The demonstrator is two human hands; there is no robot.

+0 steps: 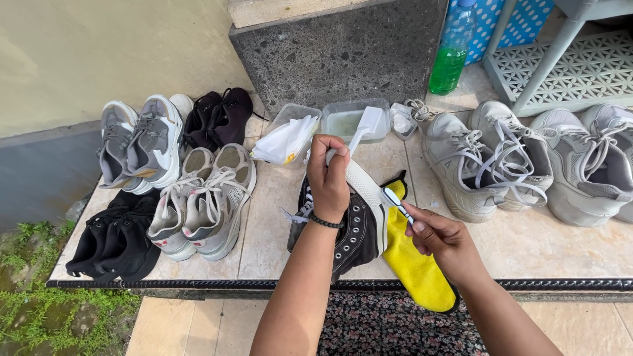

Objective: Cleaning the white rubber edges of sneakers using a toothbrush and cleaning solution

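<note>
A pale tiled surface (277, 217) runs along a cream wall (99, 53) and a dark speckled stone block (336, 53) — pairs of grey sneakers (198, 204) and black shoes (115, 240) crowd its left, more grey sneakers (488, 158) its right. Near the middle, the left hand (328, 178) grips the toe of a black high-top sneaker (353, 227) resting on a yellow cloth (415, 264). The right hand (438, 237) pinches a toothbrush (395, 201) against its white sole — a green bottle (452, 56) stands far right.

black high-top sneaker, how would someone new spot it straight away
On the tiled ledge, look at the middle front, between the two hands. The black high-top sneaker is tipped up on a yellow cloth, gripped by the left hand; it alone is off the ledge.
</note>
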